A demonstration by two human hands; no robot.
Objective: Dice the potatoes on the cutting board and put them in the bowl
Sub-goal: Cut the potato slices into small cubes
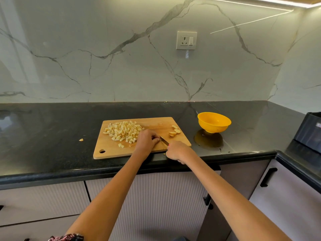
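Observation:
A wooden cutting board (156, 123) lies on the black counter. A heap of diced potato (124, 131) covers its left half, and several potato slices (174, 131) lie near its right edge. My left hand (146, 140) is curled over something on the board's front middle; what it holds is hidden under the fingers. My right hand (177, 151) grips the handle of a knife (164, 140), whose blade points up-left to the left hand's fingertips. A yellow bowl (214, 121) stands on the counter to the right of the board and looks empty.
One stray potato bit (81, 140) lies on the counter (52, 136) left of the board. A dark appliance (311, 131) sits at the far right on the corner counter. A wall socket (186, 40) is on the marble backsplash. Cabinet fronts run below the counter edge.

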